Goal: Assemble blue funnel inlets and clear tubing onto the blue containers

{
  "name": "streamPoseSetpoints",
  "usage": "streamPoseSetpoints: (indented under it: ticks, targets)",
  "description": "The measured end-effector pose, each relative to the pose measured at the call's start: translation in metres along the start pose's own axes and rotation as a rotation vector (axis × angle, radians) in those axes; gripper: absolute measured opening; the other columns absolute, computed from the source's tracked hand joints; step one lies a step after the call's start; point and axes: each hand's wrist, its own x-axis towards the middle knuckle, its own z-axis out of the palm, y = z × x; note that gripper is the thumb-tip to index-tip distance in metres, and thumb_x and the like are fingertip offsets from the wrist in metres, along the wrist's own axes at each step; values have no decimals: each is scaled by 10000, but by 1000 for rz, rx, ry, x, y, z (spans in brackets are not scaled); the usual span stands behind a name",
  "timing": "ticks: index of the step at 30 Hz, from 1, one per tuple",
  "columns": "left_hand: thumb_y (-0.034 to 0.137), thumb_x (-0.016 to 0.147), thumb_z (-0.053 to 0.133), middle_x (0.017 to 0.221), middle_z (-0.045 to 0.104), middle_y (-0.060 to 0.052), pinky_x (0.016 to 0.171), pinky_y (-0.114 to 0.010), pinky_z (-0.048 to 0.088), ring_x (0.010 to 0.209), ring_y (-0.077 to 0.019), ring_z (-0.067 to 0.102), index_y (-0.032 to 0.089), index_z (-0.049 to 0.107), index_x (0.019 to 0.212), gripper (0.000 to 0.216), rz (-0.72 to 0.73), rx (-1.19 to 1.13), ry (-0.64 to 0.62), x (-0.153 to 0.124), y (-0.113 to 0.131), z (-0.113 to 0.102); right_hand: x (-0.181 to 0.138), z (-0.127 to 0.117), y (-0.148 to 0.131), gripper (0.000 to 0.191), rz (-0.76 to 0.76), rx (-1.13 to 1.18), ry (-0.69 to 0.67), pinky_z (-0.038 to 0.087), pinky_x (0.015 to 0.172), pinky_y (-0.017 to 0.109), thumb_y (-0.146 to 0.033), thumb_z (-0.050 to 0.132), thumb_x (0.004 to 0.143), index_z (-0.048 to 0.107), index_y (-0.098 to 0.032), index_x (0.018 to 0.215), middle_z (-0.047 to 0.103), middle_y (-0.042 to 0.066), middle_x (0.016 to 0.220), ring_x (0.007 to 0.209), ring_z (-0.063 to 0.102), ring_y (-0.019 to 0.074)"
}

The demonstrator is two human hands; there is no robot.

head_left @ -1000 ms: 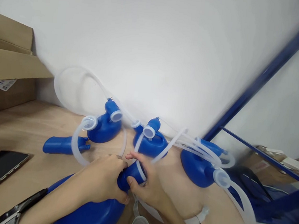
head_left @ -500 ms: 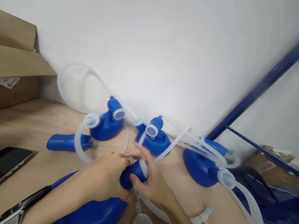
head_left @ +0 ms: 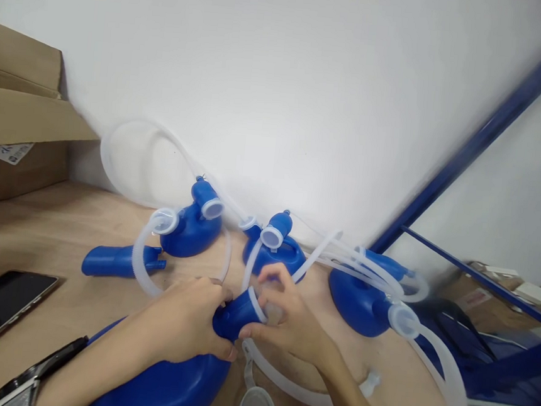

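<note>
3 blue bottles (head_left: 190, 236) stood among white tubes (head_left: 140, 261); the blue cup (head_left: 240, 315) seemed unfinished.
Left hand (head_left: 188, 317) gripped it; right hand (head_left: 295, 323) half-curled at its rim (head_left: 258, 305), hold unclear.

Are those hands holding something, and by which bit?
The left hand grips the blue plastic cup-shaped piece by the end away from its white rim. The right hand curls near that rim; contact is unclear.

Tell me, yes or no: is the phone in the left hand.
No, the phone lies on the tabletop, while the left hand holds a blue part.
</note>
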Motion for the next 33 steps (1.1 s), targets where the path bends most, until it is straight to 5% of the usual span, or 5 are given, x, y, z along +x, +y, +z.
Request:
streamPoseSetpoints:
  ticks: [7, 13, 24, 31, 33]
  targets:
    - [601, 620, 845, 1063, 741, -66, 814, -422, 518, 1016, -369, 683, 275, 776, 1035, 532, -10, -11, -26, -3, 4, -1, 2, -18, -6, 505, 9, 16, -238, 482, 726, 311, -683, 665, 939, 560, -245, 711, 599, -28, 742, 733, 573, 171]
    - [595, 575, 882, 1145, 729, -58, 890, -460, 505, 1081, -390, 667, 309, 766, 1169, 669, 10, -10, -86, -5, 6, -1, 0, -22, -4, 518, 36, 108, -352, 497, 721, 298, -704, 713, 886, 591, -224, 735, 650, -8, 769, 733, 594, 167]
    - [587, 634, 847, 983, 723, -50, 788, -381, 493, 952, -336, 671, 261, 782, 912, 433, 73, 74, -31, -4, 4, 5, 8, -18, 5, 540, -15, 264, -417, 428, 638, 272, -692, 673, 925, 553, -216, 700, 568, -27, 702, 656, 516, 134]
    - [550, 619, 878, 995, 749, -24, 784, -375, 476, 974, -341, 683, 293, 809, 931, 410, 108, 69, -88, -13, -1, -5, -20, -81, 18, 509, -190, 507, 24, 375, 567, 304, -588, 582, 1012, 534, -230, 654, 450, -41, 574, 549, 423, 146]
    - [565, 620, 869, 955, 752, -24, 759, -374, 477, 934, -341, 690, 280, 805, 887, 396, 87, 75, -79, -13, 1, -9, -25, -98, 10, 402, -94, 353, -100, 393, 628, 308, -491, 687, 983, 624, -212, 700, 529, -21, 636, 614, 479, 150]
